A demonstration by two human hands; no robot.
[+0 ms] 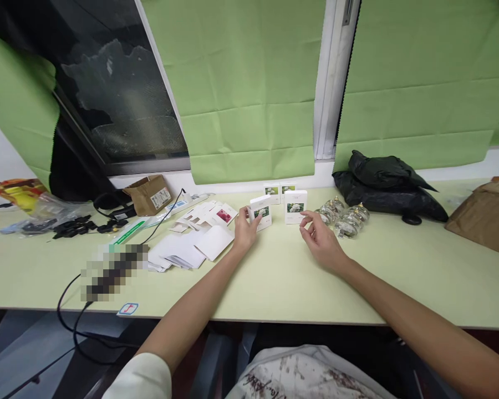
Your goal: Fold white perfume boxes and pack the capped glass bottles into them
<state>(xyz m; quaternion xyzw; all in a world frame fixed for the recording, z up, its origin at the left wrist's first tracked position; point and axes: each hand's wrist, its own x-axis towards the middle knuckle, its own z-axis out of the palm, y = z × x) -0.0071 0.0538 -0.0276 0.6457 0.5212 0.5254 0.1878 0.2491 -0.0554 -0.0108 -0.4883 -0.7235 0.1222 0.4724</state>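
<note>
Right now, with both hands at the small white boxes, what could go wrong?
The left hand grips one upright box; tipping it could topple the box beside it. The right hand hovers open close to the glass jars, so a sideways sweep might knock them together or roll them.

Green blinds (249, 83), dark window (120, 105), pale table (274, 277).

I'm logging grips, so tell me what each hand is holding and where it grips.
The left hand grips a small white box by its left side edge. The right hand holds nothing, fingers loosely curled just short of another white box.
</note>
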